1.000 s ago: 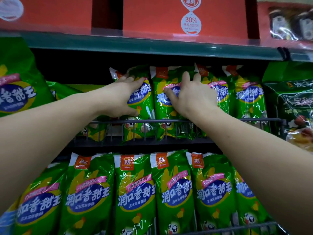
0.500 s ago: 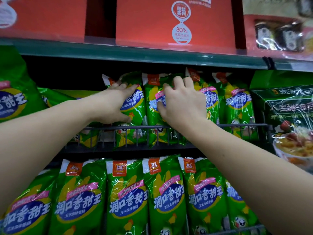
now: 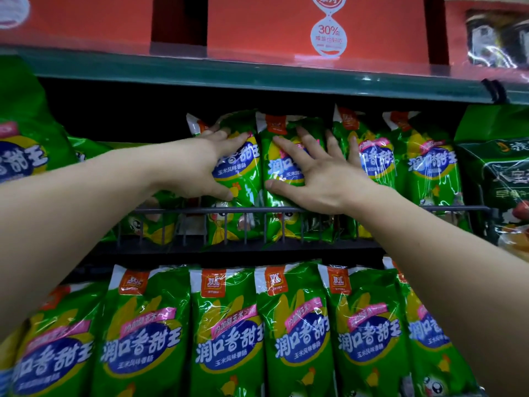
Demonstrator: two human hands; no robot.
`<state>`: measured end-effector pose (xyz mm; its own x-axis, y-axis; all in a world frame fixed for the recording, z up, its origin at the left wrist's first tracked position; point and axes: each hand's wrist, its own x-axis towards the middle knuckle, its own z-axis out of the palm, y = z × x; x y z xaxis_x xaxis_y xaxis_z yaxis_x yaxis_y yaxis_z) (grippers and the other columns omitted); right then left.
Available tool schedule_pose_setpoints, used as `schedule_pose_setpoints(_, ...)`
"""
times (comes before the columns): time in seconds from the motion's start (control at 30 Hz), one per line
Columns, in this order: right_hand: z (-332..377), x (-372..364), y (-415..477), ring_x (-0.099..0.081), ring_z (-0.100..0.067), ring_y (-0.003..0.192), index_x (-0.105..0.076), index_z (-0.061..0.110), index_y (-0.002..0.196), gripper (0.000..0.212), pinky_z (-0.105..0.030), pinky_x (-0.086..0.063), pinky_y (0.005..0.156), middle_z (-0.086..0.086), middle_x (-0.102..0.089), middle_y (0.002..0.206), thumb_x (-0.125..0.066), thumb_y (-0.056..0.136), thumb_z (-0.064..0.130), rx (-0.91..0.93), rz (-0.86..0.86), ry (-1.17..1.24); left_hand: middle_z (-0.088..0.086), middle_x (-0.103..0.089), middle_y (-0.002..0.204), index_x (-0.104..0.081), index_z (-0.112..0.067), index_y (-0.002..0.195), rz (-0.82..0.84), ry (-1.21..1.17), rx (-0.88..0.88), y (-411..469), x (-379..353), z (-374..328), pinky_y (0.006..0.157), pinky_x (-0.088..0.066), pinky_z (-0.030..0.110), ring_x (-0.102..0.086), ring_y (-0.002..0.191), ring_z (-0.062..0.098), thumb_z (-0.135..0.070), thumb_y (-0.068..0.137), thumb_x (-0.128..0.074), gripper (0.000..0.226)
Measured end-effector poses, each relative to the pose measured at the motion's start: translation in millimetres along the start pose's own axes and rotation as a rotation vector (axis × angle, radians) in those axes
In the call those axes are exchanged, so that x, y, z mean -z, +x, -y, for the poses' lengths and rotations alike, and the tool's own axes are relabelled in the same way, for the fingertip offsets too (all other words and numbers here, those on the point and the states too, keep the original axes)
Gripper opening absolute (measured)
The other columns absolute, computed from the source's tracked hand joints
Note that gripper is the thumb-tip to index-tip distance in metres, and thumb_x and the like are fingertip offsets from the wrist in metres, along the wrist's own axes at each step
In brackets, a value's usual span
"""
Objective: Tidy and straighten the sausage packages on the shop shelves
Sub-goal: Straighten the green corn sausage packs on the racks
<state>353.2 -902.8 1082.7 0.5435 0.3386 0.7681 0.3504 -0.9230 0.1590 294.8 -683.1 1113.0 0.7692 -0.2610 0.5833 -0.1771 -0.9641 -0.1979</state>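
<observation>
**Pressing flat on two sausage packs, middle shelf**

We note both arms coming in from seven and five o'clock and meeting at the middle shelf, near the centre of the view.

The left hand (image 3: 206, 164) lies on the front of the left pack (image 3: 243, 179); its fingers are straight and point toward two o'clock; the thumb is spread low against the wrapper; the hand is flat and apart, curled round nothing.

The right hand (image 3: 317, 170) sits just beside it at three o'clock, fingers fanned wide toward twelve; thumb and index rest on the centre pack (image 3: 282, 164); the outer fingers reach across to the next pack (image 3: 375, 159); this hand too is spread flat and clamps nothing. The hands do not touch each other; we see the seam between the left pack and the centre pack in the gap.

Both packs stand roughly upright behind the wire rail (image 3: 252, 210), touching side by side. A further pack (image 3: 429, 164) stands at three o'clock of these. At eight o'clock of the left pack, below the forearm, a low pack (image 3: 148, 227) sits behind the rail; how it lies we cannot tell.

- **Six o'clock:** the lower row of packs (image 3: 226, 339), shoulder to shoulder, labels facing us.
- **Twelve o'clock:** the green shelf edge (image 3: 257, 75); red cartons (image 3: 272, 24) above it.
- **Nine o'clock:** a big green bag (image 3: 25, 138).
- **Three o'clock:** a dark green bag (image 3: 495, 179).
</observation>
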Motion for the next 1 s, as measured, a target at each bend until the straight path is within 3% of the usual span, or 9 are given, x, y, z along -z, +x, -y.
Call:
schedule_pose_setpoints(0.23,21,-2,2,-0.014,-0.041,0.146,-0.027,0.043,0.141,0.079,-0.07,-0.004,0.113,0.0,-0.028,0.155,-0.041,0.075,0.084,-0.075,-0.163,0.03,0.005,0.001,0.165,0.0,-0.047,0.153,0.0,-0.072,0.005,-2,5,10,0.117,-0.008,0.023,-0.004,0.151,0.018,-0.048,0.082,-0.072,0.101)
schedule_pose_setpoints(0.33,37,1,2,-0.013,-0.034,0.146,-0.038,0.032,0.139,0.077,-0.073,-0.01,0.111,-0.007,-0.031,0.149,-0.055,0.074,0.07,-0.052,-0.301,-0.058,0.004,-0.018,0.163,-0.026,-0.041,0.152,-0.185,-0.238,-0.024,-5,0,8,0.112,-0.015,0.019,-0.018,0.149,0.018,-0.037,0.088,-0.064,0.075)
schedule_pose_setpoints(0.4,47,2,1,-0.017,-0.031,0.145,-0.039,0.033,0.142,0.076,-0.07,-0.011,0.112,-0.006,-0.031,0.151,-0.06,0.075,0.062,0.1,-0.386,-0.127,0.002,-0.038,0.153,-0.044,-0.03,0.146,-0.353,-0.348,0.017,-6,1,8,0.104,-0.025,0.016,-0.037,0.139,0.018,-0.028,0.089,-0.062,0.06)
schedule_pose_setpoints(0.5,56,10,2,-0.022,-0.028,0.144,-0.041,0.041,0.142,0.07,-0.063,-0.01,0.117,0.003,-0.033,0.152,-0.063,0.079,0.063,0.28,-0.331,-0.107,0.011,-0.052,0.129,-0.059,-0.017,0.13,-0.571,-0.35,0.115,-4,4,15,0.101,-0.039,0.029,-0.048,0.123,0.028,-0.022,0.087,-0.061,0.044)
schedule_pose_setpoints(0.6,59,12,3,-0.017,-0.026,0.145,-0.037,0.048,0.142,0.073,-0.06,-0.007,0.119,0.01,-0.028,0.154,-0.062,0.077,0.07,0.236,-0.218,-0.041,0.02,-0.047,0.124,-0.051,-0.008,0.128,-0.612,-0.279,0.286,-5,7,22,0.098,-0.043,0.043,-0.045,0.12,0.039,-0.028,0.085,-0.062,0.049)
schedule_pose_setpoints(0.7,61,11,3,-0.016,-0.027,0.145,-0.033,0.05,0.142,0.075,-0.06,-0.005,0.119,0.012,-0.023,0.155,-0.063,0.077,0.07,0.207,-0.193,-0.028,0.022,-0.046,0.128,-0.038,-0.005,0.131,-0.505,-0.296,0.434,-9,8,26,0.085,-0.042,0.041,-0.05,0.116,0.042,-0.041,0.085,-0.065,0.064)
schedule_pose_setpoints(0.8,62,11,3,-0.015,-0.027,0.145,-0.027,0.053,0.143,0.078,-0.061,-0.005,0.119,0.008,-0.02,0.157,-0.061,0.076,0.073,0.159,-0.175,-0.055,0.016,-0.055,0.124,-0.033,-0.005,0.134,-0.396,-0.363,0.418,-8,7,29,0.085,-0.05,0.039,-0.057,0.106,0.035,-0.049,0.085,-0.065,0.073)
schedule_pose_setpoints(0.87,63,10,3,-0.011,-0.027,0.147,-0.021,0.056,0.145,0.082,-0.061,-0.005,0.119,0.001,-0.018,0.159,-0.06,0.075,0.075,0.108,-0.151,-0.044,0.016,-0.054,0.129,-0.027,-0.002,0.143,-0.33,-0.409,0.402,-6,8,27,0.082,-0.051,0.037,-0.058,0.107,0.032,-0.054,0.081,-0.071,0.092)
schedule_pose_setpoints(1.0,65,9,3,-0.008,-0.026,0.148,-0.018,0.053,0.148,0.084,-0.06,-0.002,0.119,0.0,-0.02,0.16,-0.062,0.079,0.07,0.11,-0.139,-0.021,0.02,-0.051,0.136,-0.02,0.002,0.148,-0.299,-0.486,0.391,-4,11,17,0.075,-0.045,0.034,-0.057,0.109,0.032,-0.043,0.075,-0.082,0.106)
